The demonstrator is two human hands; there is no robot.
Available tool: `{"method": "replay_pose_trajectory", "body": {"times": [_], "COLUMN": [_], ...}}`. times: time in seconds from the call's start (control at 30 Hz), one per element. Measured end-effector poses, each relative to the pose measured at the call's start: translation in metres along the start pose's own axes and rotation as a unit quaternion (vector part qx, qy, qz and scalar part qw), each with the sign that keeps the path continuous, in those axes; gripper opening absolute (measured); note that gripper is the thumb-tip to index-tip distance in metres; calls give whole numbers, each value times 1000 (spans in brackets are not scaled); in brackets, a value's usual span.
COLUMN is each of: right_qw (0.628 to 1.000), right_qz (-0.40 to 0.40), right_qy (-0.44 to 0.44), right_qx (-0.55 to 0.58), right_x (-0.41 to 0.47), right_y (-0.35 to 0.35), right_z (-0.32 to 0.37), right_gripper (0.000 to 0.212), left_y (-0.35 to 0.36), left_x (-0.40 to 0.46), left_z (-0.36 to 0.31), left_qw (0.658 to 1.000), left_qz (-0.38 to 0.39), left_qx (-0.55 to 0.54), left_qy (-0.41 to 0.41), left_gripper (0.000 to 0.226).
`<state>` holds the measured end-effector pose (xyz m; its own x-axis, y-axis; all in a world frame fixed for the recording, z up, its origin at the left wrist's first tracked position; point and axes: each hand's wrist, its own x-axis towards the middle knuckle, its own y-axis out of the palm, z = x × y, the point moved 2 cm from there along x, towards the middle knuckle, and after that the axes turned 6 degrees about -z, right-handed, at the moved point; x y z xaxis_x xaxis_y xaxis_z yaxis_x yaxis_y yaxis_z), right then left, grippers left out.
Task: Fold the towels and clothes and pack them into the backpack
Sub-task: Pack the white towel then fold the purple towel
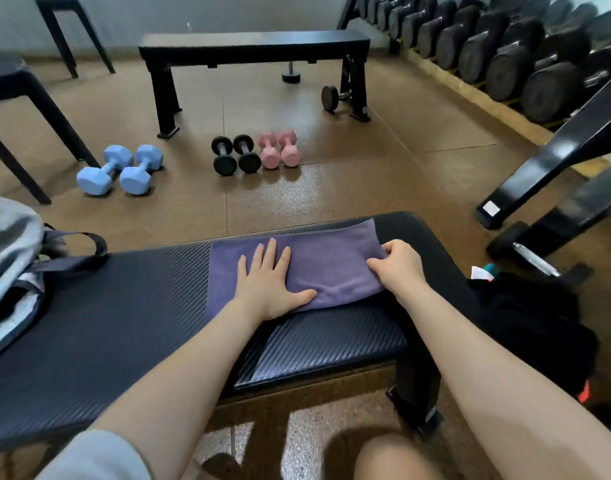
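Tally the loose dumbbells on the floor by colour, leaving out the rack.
Blue dumbbells: 2
Pink dumbbells: 2
Black dumbbells: 2 beside the pink pair, 2 more by the far bench
Total: 8

A padded bench point(124, 306) runs across the lower half of the frame. On its right part lies a folded towel point(325, 265). The left hand point(269, 285) lies flat on the towel's left half; the right hand point(399, 265) pinches its right edge. A backpack point(10, 271) sits on the bench at the left edge of the frame. Right of the bench, at lower right, lies a heap of clothes point(532, 323). Beyond the bench, on the floor at mid-frame, three pairs of small dumbbells point(224, 157) stand in a row. Behind them, at upper centre, stands a second bench point(252, 43). A dumbbell rack point(505, 46) fills the upper right, and a stool point(13, 95) stands at upper left
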<state>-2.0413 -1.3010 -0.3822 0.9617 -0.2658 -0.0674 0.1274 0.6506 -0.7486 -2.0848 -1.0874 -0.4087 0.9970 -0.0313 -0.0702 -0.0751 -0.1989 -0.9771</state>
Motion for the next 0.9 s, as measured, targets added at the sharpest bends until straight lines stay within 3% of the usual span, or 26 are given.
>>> {"method": "replay_pose_trajectory", "body": {"times": [0.13, 0.2, 0.23, 0.3, 0.33, 0.37, 0.47, 0.53, 0.67, 0.8, 0.9], "right_qw": [983, 970, 964, 951, 947, 943, 920, 911, 912, 852, 819], "right_qz": [0, 42, 71, 136, 172, 210, 308, 300, 181, 247, 230], "right_qy": [-74, -149, -185, -240, -245, -236, -203, -215, -349, -461, -521], "right_qx": [169, 188, 179, 139, 119, 104, 132, 186, 117, -28, -71], "right_x": [1, -6, -11, -19, -21, -21, -17, -9, 18, 25, 22], "right_y": [-17, -15, -10, 4, 11, 18, 26, 19, 8, 32, 46], "right_z": [24, 38, 44, 52, 53, 52, 45, 41, 38, 33, 37], "right_gripper": [31, 35, 39, 48, 52, 54, 46, 38, 32, 65, 82], "left_y": [-6, -18, -25, -36, -37, -38, -27, -19, -9, -5, -9], "left_x": [2, 4, 5, 5, 6, 6, 7, 10, 19, 11, 6], "left_z": [-43, -54, -55, -54, -50, -48, -41, -45, -49, -35, -22], "left_qw": [972, 936, 896, 764, 724, 724, 871, 904, 908, 844, 847], "left_qz": [-15, -27, -35, -38, -39, -40, -73, -87, -121, -148, -147], "left_qx": [-199, -347, -443, -634, -671, -665, -454, -384, -355, -457, -442], "left_qy": [126, 62, 2, -112, -153, -180, -173, -166, -186, -239, -257], "left_gripper": [60, 42, 34, 28, 30, 29, 31, 46, 51, 31, 21]}}
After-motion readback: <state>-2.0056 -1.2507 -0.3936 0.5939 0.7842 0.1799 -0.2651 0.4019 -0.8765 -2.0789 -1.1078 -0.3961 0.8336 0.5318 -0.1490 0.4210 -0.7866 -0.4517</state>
